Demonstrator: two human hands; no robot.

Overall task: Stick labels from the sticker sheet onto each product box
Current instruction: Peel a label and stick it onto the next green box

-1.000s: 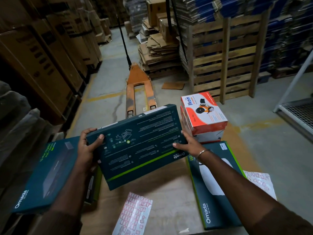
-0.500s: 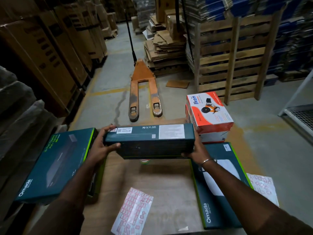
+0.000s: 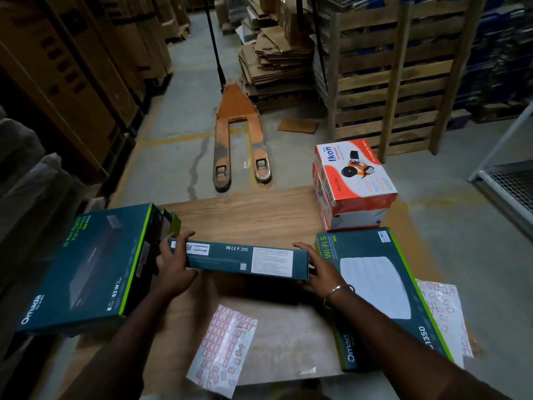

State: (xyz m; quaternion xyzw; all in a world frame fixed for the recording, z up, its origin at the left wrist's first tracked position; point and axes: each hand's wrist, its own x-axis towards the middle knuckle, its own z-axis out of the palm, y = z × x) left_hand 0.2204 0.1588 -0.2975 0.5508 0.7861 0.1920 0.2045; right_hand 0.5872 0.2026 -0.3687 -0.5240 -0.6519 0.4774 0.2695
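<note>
Both hands hold a flat dark teal product box (image 3: pixel 245 260) on edge over the wooden table (image 3: pixel 248 215), its narrow side with white labels facing up. My left hand (image 3: pixel 173 268) grips its left end and my right hand (image 3: pixel 320 272) grips its right end. A sticker sheet (image 3: pixel 223 352) with red-bordered labels lies on the table nearer to me, under my arms. A larger teal Omada box (image 3: pixel 89 272) sits at the left, and a teal Wi-Fi box (image 3: pixel 375 295) lies flat at the right.
Orange-and-white Ikon boxes (image 3: pixel 353 180) are stacked at the table's far right. A second sticker sheet (image 3: pixel 444 313) pokes out from under the Wi-Fi box. An orange pallet jack (image 3: pixel 239 137) stands on the floor beyond the table, with wooden pallets (image 3: pixel 383 79) and cardboard stacks behind.
The held box has turned from its broad printed face to its narrow edge facing up, and has come down closer to the table. Both hands keep hold of its ends.
</note>
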